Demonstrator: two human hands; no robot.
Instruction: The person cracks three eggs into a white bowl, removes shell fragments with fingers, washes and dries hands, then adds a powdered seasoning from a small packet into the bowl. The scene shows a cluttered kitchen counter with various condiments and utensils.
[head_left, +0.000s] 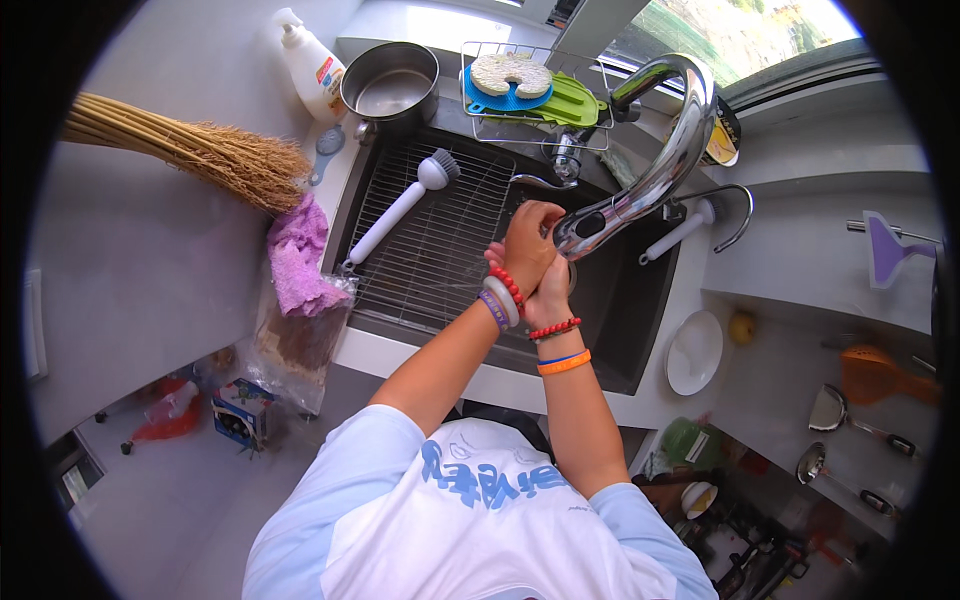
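Note:
My left hand (529, 244) lies across my right hand (553, 289), and the two touch under the spout of a chrome faucet (589, 229). The left fingers curve down beside the spout head. Fingertips of the right hand show at the left, beneath the left hand; its palm is mostly covered. I see no object in either hand. Below them is a dark sink (611, 322), its left part covered by a wire rack (420, 277). A white-handled dish brush (394, 214) rests on the rack.
A metal pot (390, 82), a pump bottle (311, 71) and a wire basket (536, 139) with sponges stand behind. Leftward are a straw broom (202, 154) and a pink cloth (296, 259). At right are another brush (679, 231), a white plate (694, 352) and hanging utensils.

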